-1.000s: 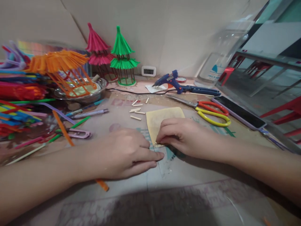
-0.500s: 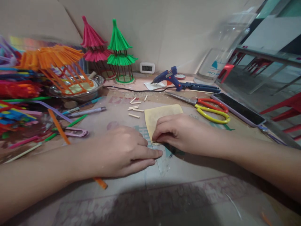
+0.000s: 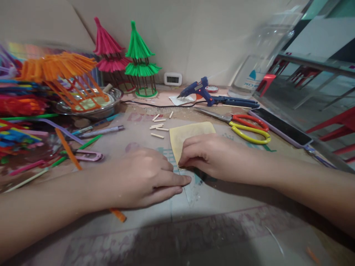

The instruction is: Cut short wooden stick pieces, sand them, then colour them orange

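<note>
A yellow sheet of paper point(image 3: 194, 128) lies on the plastic-covered table in front of me. My right hand point(image 3: 205, 153) rests over its near part, thumb and fingers pinched together at the lower left corner. Whatever sits between those fingertips is hidden. Left of the sheet, my left hand point(image 3: 155, 177) lies palm down, index finger and thumb stretched toward the right hand, the other fingers partly bent. It holds nothing visible. Several short wooden sticks point(image 3: 157, 135) are scattered just beyond the left hand. An orange pipe cleaner point(image 3: 68, 149) passes beneath my left forearm.
Scissors point(image 3: 249, 129), a phone point(image 3: 281, 127) and a blue glue gun point(image 3: 195, 88) lie to the right and back. Green point(image 3: 140, 48) and pink pipe-cleaner towers point(image 3: 108, 44) stand by the wall. An orange pipe-cleaner model point(image 3: 59, 68) sits in a metal bowl at left.
The whole view has shifted very slightly. Both hands keep the same pose and place on the table.
</note>
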`<state>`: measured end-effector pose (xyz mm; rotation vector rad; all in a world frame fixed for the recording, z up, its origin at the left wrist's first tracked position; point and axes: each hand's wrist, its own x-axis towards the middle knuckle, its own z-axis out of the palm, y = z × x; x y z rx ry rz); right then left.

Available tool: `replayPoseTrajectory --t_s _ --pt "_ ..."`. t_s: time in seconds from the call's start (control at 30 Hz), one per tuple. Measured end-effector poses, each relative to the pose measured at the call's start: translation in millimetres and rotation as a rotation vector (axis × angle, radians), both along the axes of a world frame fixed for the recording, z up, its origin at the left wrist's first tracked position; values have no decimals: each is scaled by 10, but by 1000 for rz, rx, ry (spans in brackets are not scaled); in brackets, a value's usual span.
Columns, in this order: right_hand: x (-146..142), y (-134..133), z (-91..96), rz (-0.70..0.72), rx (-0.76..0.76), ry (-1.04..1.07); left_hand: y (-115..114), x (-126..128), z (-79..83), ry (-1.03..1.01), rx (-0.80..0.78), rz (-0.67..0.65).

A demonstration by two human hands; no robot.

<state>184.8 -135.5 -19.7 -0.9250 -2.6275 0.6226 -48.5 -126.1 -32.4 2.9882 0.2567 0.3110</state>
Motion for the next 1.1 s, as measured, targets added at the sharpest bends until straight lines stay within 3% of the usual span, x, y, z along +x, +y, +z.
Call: replayPoseTrajectory --t_s 0.37,1.1 --pt "-13 85 90 -81 -177 -10 -1 5 29 14 -8 -5" --pt "-25 76 99 -93 -183 -18 7 11 21 1 -8 -13"
